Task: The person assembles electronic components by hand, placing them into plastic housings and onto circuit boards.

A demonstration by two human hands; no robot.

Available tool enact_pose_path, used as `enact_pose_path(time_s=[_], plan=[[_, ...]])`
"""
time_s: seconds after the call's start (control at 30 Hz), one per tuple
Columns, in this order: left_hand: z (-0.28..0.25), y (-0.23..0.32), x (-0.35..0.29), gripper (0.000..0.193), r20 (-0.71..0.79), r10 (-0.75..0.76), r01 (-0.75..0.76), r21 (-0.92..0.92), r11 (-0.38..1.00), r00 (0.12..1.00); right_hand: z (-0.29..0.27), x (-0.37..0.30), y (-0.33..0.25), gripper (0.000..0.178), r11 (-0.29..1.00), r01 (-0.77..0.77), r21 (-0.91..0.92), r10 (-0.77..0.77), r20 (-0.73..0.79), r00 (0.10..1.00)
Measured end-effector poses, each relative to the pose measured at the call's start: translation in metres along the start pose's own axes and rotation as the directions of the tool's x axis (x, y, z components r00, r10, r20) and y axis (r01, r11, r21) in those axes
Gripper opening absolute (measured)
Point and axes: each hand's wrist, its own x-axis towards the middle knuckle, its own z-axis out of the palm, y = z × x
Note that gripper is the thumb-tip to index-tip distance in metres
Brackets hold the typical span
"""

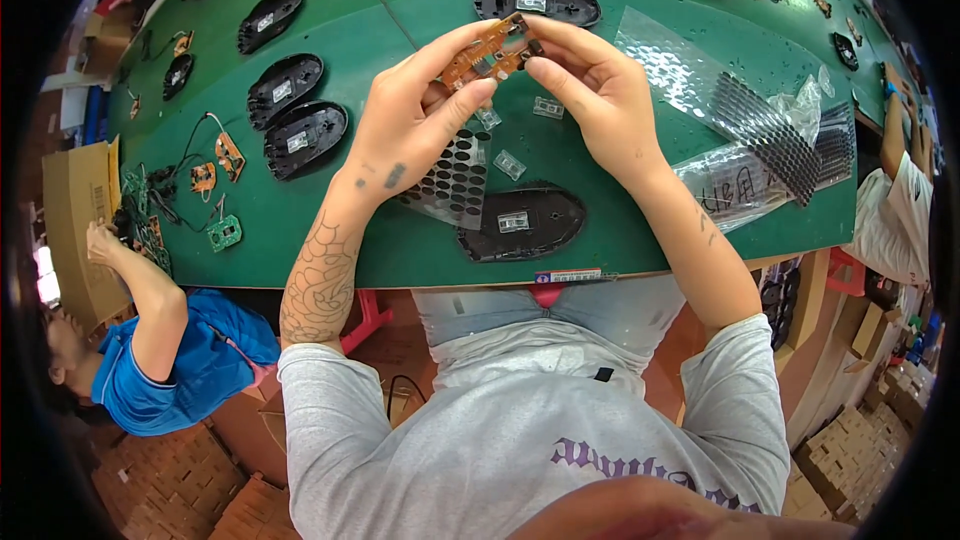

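Both my hands hold a small orange circuit board [490, 53] up above the green table [400, 20]. My left hand [415, 115] pinches its left end between thumb and fingers. My right hand [595, 90] grips its right end with the fingertips. Below the hands lie a black mouse base shell [522, 223], a clear sheet with black oval pads [455, 180] and three small clear plastic parts [509, 164].
More black mouse shells [303, 137] and small orange and green boards with wires [222, 190] lie on the left. Clear bags with black pad sheets [770, 130] lie at the right. A person in blue [170, 340] sits at the left by a cardboard box [75, 210]; another person [895, 200] is at the right.
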Motion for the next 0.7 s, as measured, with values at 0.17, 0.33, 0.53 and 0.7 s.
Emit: enact_pose_path(time_s=[0.17,0.33,0.53,0.7], plan=[[0.005,0.004,0.002,0.048,-0.031,-0.010,0.012,0.048,0.999,0.999,-0.003,0.001,-0.001,0.021,0.986,0.156,-0.057,-0.163,-0.156,0.974],[0.003,0.003,0.001,0.047,-0.156,0.027,-0.010,0.107,0.994,0.987,-0.014,-0.008,-0.019,0.017,0.972,-0.058,-0.229,0.072,0.051,0.996],[0.012,-0.002,0.005,0.046,-0.220,0.128,-0.107,0.103,0.989,0.967,0.006,-0.017,-0.016,0.013,0.961,0.021,-0.275,0.052,0.256,0.965],[0.003,-0.005,0.008,0.046,-0.307,0.267,-0.207,0.213,0.955,0.914,-0.015,-0.003,-0.021,0.011,0.959,-0.219,-0.178,0.250,0.175,0.952]])
